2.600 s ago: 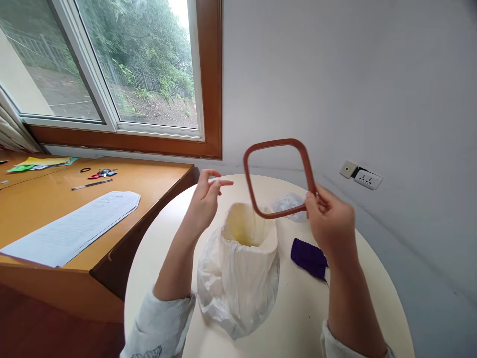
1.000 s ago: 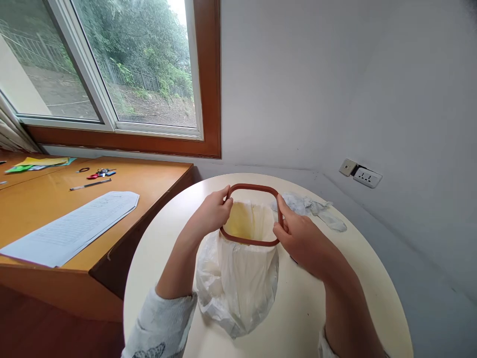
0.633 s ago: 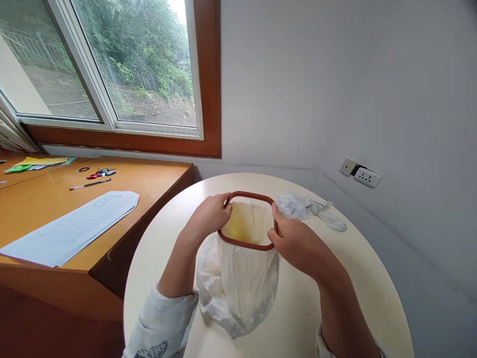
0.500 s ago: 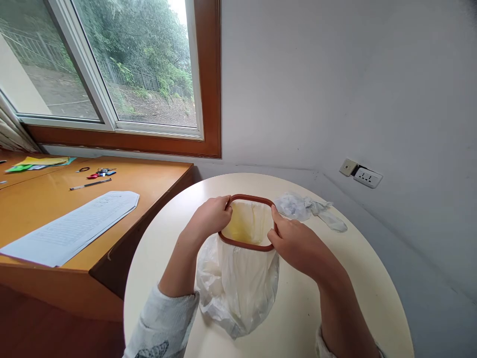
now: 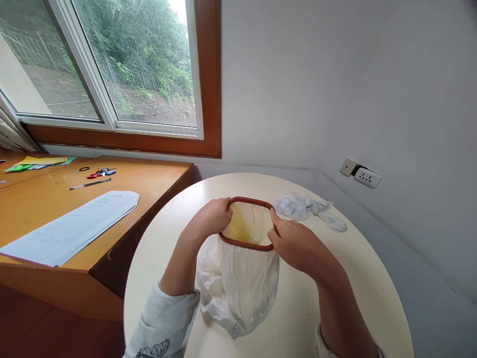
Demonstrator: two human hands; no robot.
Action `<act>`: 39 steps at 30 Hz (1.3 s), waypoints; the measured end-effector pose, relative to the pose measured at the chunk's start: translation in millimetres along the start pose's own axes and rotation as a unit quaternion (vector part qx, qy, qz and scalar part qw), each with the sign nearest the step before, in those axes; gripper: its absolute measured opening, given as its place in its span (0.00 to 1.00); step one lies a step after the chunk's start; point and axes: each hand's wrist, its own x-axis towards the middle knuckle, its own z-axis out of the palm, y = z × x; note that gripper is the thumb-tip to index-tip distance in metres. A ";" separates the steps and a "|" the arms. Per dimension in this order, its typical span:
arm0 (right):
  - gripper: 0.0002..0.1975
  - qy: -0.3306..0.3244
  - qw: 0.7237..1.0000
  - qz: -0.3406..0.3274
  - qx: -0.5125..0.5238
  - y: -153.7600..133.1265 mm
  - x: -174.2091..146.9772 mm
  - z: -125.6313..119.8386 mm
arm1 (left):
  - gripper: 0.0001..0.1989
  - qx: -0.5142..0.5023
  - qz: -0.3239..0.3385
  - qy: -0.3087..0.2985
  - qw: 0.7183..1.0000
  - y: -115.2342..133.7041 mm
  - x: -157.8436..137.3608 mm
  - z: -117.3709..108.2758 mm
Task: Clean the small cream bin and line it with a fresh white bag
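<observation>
A small bin with a yellowish inside stands on the round table, draped in a white plastic bag (image 5: 244, 288) that hangs down over its outside. Around its mouth sits a brown rectangular rim ring (image 5: 246, 244). My left hand (image 5: 213, 216) is closed on the ring's left side, thumb near the inner edge. On the opposite side my right hand (image 5: 294, 243) grips the ring, its index finger along the far right corner. The bag's lower edge spreads loosely on the tabletop. The bin's outer wall is hidden under the bag.
Behind my right hand lies a crumpled, knotted clear plastic bag (image 5: 301, 206) on the white round table (image 5: 357, 283). To the left, a wooden desk (image 5: 156, 184) bears papers (image 5: 74, 226), a pen (image 5: 90, 184) and keys (image 5: 102, 172). A wall socket (image 5: 368, 177) is at the right.
The ring's far edge has dipped slightly between my hands. Both hands keep their hold and have barely shifted.
</observation>
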 end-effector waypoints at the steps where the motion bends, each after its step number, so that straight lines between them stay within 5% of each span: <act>1: 0.29 0.000 1.000 -0.001 -0.002 0.1 0.3 0.2 | 0.10 -0.002 0.000 -0.001 1.000 0.4 0.0 0.1; 17: 0.28 0.039 0.998 0.008 0.056 4.1 9.0 4.1 | 0.10 0.090 -0.017 -0.014 0.996 5.3 -0.9 4.0; 39: 0.29 -0.012 0.999 0.036 0.011 2.1 10.3 3.2 | 0.08 0.090 -0.034 -0.034 0.995 3.4 0.0 6.8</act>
